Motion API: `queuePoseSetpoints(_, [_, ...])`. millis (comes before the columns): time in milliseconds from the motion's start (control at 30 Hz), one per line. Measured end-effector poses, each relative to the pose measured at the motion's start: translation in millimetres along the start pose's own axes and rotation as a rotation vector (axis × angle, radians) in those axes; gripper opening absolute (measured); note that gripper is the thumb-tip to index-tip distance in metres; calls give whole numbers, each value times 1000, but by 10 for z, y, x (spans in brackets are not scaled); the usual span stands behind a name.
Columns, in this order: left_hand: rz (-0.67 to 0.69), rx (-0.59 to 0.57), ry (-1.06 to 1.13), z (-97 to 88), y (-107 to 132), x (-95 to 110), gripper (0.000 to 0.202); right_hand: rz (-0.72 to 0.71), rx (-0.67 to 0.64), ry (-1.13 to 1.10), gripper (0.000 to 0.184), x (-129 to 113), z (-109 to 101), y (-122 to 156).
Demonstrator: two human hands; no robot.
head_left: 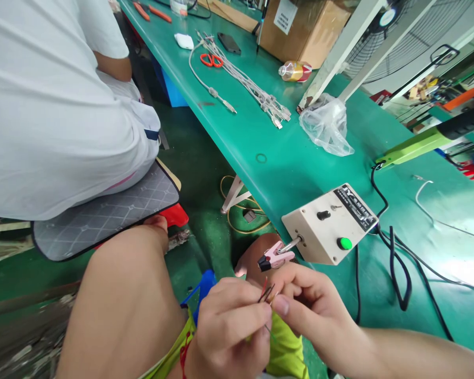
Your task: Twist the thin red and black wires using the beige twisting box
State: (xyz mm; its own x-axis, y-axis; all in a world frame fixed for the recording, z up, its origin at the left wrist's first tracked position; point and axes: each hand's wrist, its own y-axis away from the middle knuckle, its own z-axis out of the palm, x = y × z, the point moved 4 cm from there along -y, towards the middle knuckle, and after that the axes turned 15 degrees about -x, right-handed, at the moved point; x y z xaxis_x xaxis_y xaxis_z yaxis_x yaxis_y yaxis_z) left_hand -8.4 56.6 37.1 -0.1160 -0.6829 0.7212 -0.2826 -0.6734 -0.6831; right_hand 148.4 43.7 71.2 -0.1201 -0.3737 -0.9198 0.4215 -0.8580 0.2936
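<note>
**Ana:** Head view, biggest first: the long green smooth-topped desk (292, 158) runs up the frame, with a co-worker in a white shirt (43, 95) seated beside it on a grey quilted cushion (106, 216). Nearer us sits the beige boxy control unit with a green button (331, 223), a pink plastic clip (276, 256) on its metal shaft.

**Ben:** And the hands?

**Ana:** Both pinched narrow. The left hand (229, 326) and right hand (315, 308) meet over the lap, just below that clip, fingertips closed on the thin red and dark stranded wires (267, 292).

**Ben:** Risks, as you judge them?

**Ana:** Such fine, springy strands could slip from the pinch or splay apart. The black rubbery power cord (398, 268) loops loose by the right forearm; an elbow might snag it and drag the box. The crinkled clear plastic bag (326, 126) and the bundle of white cables (244, 79) lie well apart, harmless.
</note>
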Motion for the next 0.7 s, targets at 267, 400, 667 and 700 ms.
queuePoseSetpoints(267, [-76, -99, 110, -37, 43, -52, 24, 5, 44, 77, 48, -32, -57, -34])
queuePoseSetpoints(400, [-196, -18, -22, -114, 135, -103, 11, 112, 65, 76, 72, 80, -117, -53])
queuePoseSetpoints(667, [-320, 102, -73, -103, 227, -215, 21, 80, 140, -145, 53, 173, -140, -98])
queuePoseSetpoints(700, [-319, 99, -65, -99, 215, -217, 22, 66, 163, -201, 46, 159, -129, -102])
